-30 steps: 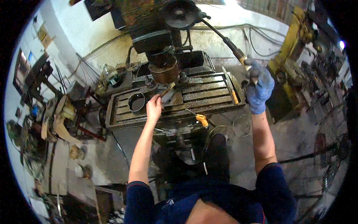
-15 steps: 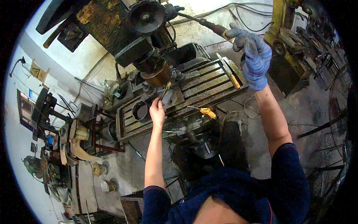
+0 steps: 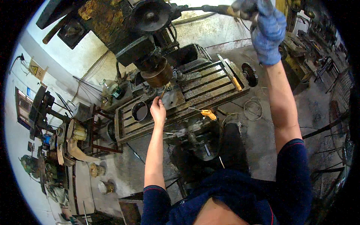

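Observation:
My bare left hand (image 3: 158, 111) pinches a small brush (image 3: 164, 91). Its tip is close under the round spindle head (image 3: 156, 72) of a milling or drilling machine, at a metal block (image 3: 173, 99) on the slotted table. At the upper right, my right hand (image 3: 268, 35), in a blue-grey work glove, is closed round the end of a long lever (image 3: 212, 8) that runs out from the machine. Motion blurs the gloved fingers somewhat. Beside my left hand stands a dark open pot (image 3: 140, 111) with dark liquid in it.
A file with a wooden handle (image 3: 235, 80) lies at the table's right end. A yellow-handled tool (image 3: 208, 114) sits at the table's front edge. A clear bottle (image 3: 111, 90) stands behind on the left. Coiled cable (image 3: 254, 108) lies on the floor at right.
My right hand has moved up and away with the lever, which now stands nearly level in view. My left hand and the brush have shifted only slightly.

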Action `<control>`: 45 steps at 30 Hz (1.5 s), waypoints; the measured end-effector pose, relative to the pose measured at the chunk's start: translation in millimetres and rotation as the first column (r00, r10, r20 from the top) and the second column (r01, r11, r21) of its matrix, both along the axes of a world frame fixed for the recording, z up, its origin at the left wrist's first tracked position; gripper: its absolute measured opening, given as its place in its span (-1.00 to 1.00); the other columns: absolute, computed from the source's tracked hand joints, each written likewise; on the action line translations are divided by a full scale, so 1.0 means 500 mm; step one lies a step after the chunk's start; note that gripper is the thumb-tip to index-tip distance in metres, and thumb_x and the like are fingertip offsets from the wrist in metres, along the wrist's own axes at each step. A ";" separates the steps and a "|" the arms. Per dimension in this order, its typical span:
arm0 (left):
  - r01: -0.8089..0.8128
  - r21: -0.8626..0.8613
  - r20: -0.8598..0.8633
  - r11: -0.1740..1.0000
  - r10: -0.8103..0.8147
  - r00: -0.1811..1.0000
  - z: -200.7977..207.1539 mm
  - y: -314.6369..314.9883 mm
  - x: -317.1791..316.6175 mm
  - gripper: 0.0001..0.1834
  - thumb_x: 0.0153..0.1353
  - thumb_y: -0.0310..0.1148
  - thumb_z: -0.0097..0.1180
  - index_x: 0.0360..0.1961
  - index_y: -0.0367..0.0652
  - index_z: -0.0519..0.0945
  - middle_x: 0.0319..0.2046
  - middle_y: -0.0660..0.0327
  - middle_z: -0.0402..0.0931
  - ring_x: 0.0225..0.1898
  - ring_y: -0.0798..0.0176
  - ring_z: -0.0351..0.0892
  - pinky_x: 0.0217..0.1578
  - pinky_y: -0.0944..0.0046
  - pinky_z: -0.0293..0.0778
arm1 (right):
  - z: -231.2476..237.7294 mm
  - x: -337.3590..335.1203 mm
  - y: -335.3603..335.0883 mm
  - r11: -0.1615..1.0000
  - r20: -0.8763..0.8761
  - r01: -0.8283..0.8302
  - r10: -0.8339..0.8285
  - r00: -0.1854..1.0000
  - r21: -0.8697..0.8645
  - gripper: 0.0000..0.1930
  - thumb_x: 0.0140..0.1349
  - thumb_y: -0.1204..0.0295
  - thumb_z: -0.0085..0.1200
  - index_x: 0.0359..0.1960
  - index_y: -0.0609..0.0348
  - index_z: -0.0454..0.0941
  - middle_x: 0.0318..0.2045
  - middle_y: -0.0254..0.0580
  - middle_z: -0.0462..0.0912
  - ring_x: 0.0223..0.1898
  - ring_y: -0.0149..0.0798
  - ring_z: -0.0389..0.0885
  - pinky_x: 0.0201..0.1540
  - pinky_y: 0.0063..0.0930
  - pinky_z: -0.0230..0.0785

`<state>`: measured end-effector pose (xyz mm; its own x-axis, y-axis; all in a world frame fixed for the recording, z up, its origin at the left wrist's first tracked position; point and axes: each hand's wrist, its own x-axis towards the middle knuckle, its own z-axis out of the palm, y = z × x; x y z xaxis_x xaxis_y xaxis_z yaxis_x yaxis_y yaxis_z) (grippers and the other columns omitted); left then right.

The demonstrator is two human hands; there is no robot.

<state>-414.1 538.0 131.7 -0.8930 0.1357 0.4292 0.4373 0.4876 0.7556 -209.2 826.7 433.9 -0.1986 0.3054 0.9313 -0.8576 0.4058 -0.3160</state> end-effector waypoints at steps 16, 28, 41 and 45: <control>-0.153 -0.044 -0.162 0.987 0.144 0.976 0.049 -0.188 0.027 -0.74 0.18 -0.43 -0.08 -0.14 -0.30 0.49 -0.29 -0.09 0.52 -0.23 -0.05 0.53 -0.24 0.16 0.41 | -0.129 0.038 0.010 0.744 0.254 0.635 -0.668 0.699 0.208 -0.74 0.01 0.49 0.00 -0.20 0.23 0.50 -0.36 -0.03 0.53 -0.31 -0.09 0.50 -0.28 -0.39 0.33; -0.134 -0.571 -0.063 0.810 0.119 0.991 0.063 -0.269 0.031 -0.57 0.08 -0.22 0.05 -0.01 -0.08 0.43 -0.34 -0.06 0.54 -0.27 -0.12 0.51 -0.28 -0.01 0.42 | -0.952 -0.054 -0.093 0.896 0.878 -0.037 0.442 0.182 -0.443 -0.58 0.00 0.21 0.19 -0.16 0.21 0.49 -0.24 -0.22 0.58 -0.22 -0.29 0.51 -0.04 -0.51 0.30; -0.076 -0.281 -0.008 0.957 0.077 0.997 0.033 -0.458 0.122 -0.62 0.07 -0.25 0.11 -0.11 -0.23 0.50 -0.46 -0.05 0.55 -0.41 0.03 0.57 -0.38 0.17 0.43 | -0.584 0.001 -0.148 0.967 0.810 0.090 -0.250 0.530 0.240 -0.51 -0.05 0.21 0.21 -0.12 0.24 0.40 -0.39 -0.07 0.55 -0.35 -0.15 0.50 -0.21 -0.38 0.35; -0.111 -0.193 0.132 0.975 0.137 0.982 0.048 -0.468 0.169 -0.62 0.11 -0.33 0.08 -0.08 -0.35 0.47 -0.53 0.06 0.55 -0.55 0.25 0.51 -0.44 0.28 0.42 | -0.439 -0.026 -0.192 0.650 0.658 -0.278 -0.749 -0.076 0.707 -0.38 -0.01 -0.07 0.03 -0.12 0.24 0.39 -0.34 0.14 0.57 -0.26 0.09 0.54 -0.14 -0.22 0.36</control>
<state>-329.5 304.0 155.5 -0.9583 0.0846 0.2728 0.2578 0.6676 0.6985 -222.2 730.5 214.4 -0.9615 0.2271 -0.1549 0.2552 0.9467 -0.1963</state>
